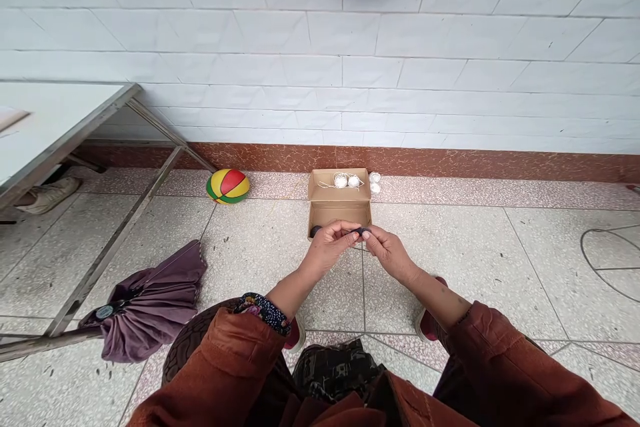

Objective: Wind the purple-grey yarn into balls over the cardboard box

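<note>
Between my two hands is a small dark object (359, 231), too small and too covered by fingers to name. My left hand (331, 245) pinches its left side, and my right hand (391, 251) pinches the right side. Both hands are just above the near edge of an open cardboard box (340, 212) on the floor. Inside the box, at its near left corner, a dark round thing (315, 231) shows partly. Two white balls (341, 181) with loose white strands lie on the box's raised lid.
More white balls (375, 183) sit right of the lid by the wall. A colourful ball (228, 186) rests left of the box. A folded purple umbrella (153, 303) lies near a metal-framed table (65, 117). A wire loop (595, 269) is at far right; another person's shoe (53, 195) shows under the table.
</note>
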Motion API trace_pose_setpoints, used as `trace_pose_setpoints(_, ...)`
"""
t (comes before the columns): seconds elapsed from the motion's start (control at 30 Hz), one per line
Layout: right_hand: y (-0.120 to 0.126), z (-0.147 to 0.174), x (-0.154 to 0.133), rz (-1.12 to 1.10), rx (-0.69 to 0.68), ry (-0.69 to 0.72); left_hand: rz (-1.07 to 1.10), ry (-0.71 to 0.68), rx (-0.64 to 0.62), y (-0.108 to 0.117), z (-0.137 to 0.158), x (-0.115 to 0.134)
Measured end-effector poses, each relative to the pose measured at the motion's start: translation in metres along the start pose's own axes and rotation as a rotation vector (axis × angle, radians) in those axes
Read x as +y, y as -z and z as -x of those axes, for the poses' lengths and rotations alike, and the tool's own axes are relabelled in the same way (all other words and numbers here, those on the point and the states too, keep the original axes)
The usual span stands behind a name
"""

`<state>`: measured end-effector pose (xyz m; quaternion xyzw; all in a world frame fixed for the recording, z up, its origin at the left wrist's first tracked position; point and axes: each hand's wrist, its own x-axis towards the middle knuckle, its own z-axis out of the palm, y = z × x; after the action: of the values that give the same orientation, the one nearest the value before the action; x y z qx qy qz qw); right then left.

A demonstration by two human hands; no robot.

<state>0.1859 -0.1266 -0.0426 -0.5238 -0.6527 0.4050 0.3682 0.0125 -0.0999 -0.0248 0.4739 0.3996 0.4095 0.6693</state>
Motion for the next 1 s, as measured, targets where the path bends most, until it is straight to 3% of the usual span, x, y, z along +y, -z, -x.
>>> trace_pose_setpoints(0.1,0.002,-0.001,-0.001,0.057,-0.017,0.053,-0.028,0.069,-0.007,0.002,-0.001,-0.001)
trace_pose_setpoints(0.2,0.001,-0.001,0.001,0.044,-0.033,0.057,-0.113,0.028,-0.016,0.004,-0.001,0.001)
trace_pose_setpoints(0.37,-0.009,0.003,0.007,0.115,-0.117,0.051,-0.044,-0.007,0.107,0.007,-0.004,-0.004)
trace_pose_setpoints(0.47,-0.01,0.007,0.01,0.319,-0.161,0.18,-0.112,-0.05,0.189,0.009,-0.008,-0.012)
trace_pose_setpoints(0.57,-0.002,0.005,0.01,0.383,-0.106,0.287,-0.239,-0.103,0.207,0.012,-0.01,-0.019)
trace_pose_setpoints(0.8,0.021,-0.011,0.009,0.304,0.076,0.255,-0.445,-0.114,0.009,0.006,-0.002,-0.013)
trace_pose_setpoints(0.93,0.01,-0.013,0.014,0.22,0.064,0.195,-0.228,0.019,-0.179,0.002,0.004,-0.005)
trace_pose_setpoints(1.0,0.001,-0.01,0.018,0.194,0.016,0.145,-0.108,0.042,-0.182,0.002,0.004,-0.002)
